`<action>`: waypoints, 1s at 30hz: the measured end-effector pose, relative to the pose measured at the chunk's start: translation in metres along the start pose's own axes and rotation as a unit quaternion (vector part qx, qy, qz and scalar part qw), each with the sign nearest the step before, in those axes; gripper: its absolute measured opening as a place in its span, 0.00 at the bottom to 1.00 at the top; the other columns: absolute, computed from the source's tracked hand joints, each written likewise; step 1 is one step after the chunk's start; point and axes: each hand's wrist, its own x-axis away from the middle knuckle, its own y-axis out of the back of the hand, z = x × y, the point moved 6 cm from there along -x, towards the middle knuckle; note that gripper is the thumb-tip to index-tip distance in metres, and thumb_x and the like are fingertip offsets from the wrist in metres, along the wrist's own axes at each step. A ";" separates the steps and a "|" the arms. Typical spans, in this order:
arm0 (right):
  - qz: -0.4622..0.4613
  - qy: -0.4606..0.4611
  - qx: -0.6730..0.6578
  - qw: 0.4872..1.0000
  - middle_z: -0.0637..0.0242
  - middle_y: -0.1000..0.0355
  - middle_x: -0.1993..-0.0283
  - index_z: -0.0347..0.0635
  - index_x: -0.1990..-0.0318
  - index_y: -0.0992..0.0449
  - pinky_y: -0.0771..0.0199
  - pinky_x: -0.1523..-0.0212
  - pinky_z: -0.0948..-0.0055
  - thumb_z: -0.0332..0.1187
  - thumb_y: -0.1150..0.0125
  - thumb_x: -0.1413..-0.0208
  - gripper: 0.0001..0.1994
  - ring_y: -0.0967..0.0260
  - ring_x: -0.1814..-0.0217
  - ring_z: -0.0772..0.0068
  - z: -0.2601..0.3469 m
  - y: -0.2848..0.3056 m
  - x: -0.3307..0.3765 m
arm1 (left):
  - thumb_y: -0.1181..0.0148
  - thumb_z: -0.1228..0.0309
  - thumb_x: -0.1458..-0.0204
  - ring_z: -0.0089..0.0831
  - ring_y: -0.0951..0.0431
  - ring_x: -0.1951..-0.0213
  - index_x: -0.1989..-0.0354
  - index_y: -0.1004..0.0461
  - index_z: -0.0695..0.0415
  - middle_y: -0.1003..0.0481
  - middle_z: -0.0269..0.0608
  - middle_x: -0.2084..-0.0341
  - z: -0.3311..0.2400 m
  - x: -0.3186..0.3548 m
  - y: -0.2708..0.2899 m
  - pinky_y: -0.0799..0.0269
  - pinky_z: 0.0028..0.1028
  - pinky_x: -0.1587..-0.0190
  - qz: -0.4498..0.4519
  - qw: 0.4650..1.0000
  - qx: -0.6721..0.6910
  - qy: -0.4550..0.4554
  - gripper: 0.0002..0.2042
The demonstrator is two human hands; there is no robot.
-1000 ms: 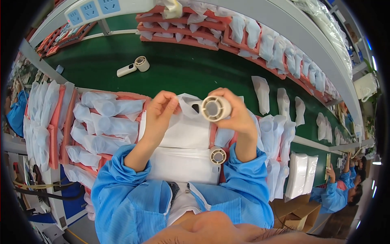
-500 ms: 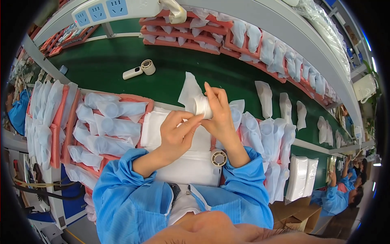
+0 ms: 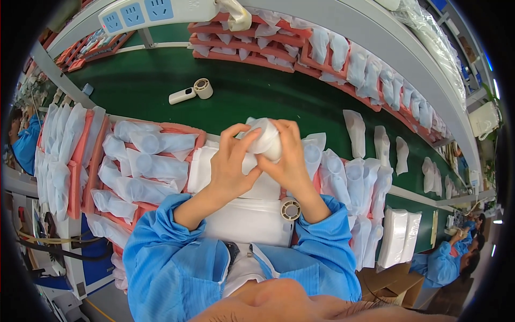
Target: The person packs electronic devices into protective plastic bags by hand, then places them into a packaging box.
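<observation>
Both hands meet over the middle of the bench around a wrapped handheld fan [image 3: 267, 143], its round end covered by a thin white bag. My left hand [image 3: 232, 162] grips its left side, fingers curled over the top. On the other side, my right hand [image 3: 288, 156] holds it with fingers bent over the bag and thumb underneath. The handle is not visible. Below the hands lie stacked white bags [image 3: 247, 222]. A bare fan [image 3: 290, 209] shows its round grille beside my right forearm. Farther off, another unwrapped fan [image 3: 203, 88] lies on the green bench.
Pink foam trays [image 3: 199, 140] of bagged fans flank me on the left, with more bagged fans [image 3: 355, 177] on the right. Stacked pink trays [image 3: 247, 40] line the back. A power strip [image 3: 161, 12] hangs overhead. A co-worker in blue [image 3: 445, 263] is at far right.
The loose bag end that stuck up beside the fan is now folded down around it. My left hand has moved up from below onto the fan's left side.
</observation>
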 end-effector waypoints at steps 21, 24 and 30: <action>0.199 -0.052 -0.071 0.976 0.55 0.28 0.60 0.35 0.51 0.31 0.28 0.62 0.61 0.28 0.29 0.61 0.26 0.27 0.58 0.54 -0.023 -0.016 0.011 | 0.28 0.74 0.59 0.40 0.33 0.43 0.57 0.25 0.56 0.38 0.47 0.43 0.018 -0.003 0.034 0.38 0.36 0.43 -0.022 0.986 0.165 0.002 0.19; 0.101 -0.049 0.114 0.987 0.56 0.28 0.65 0.36 0.60 0.32 0.29 0.65 0.58 0.26 0.31 0.62 0.20 0.28 0.63 0.52 -0.017 -0.001 0.003 | 0.27 0.73 0.60 0.40 0.34 0.44 0.59 0.24 0.55 0.37 0.46 0.43 0.016 -0.002 0.030 0.39 0.37 0.43 -0.068 0.988 0.135 0.035 0.17; 0.079 -0.029 0.143 0.986 0.55 0.29 0.65 0.37 0.63 0.33 0.30 0.68 0.56 0.26 0.33 0.62 0.17 0.29 0.65 0.47 -0.004 -0.006 0.004 | 0.25 0.70 0.62 0.36 0.34 0.49 0.68 0.21 0.54 0.33 0.41 0.51 0.009 -0.002 0.024 0.40 0.37 0.46 -0.072 0.991 0.108 0.007 0.13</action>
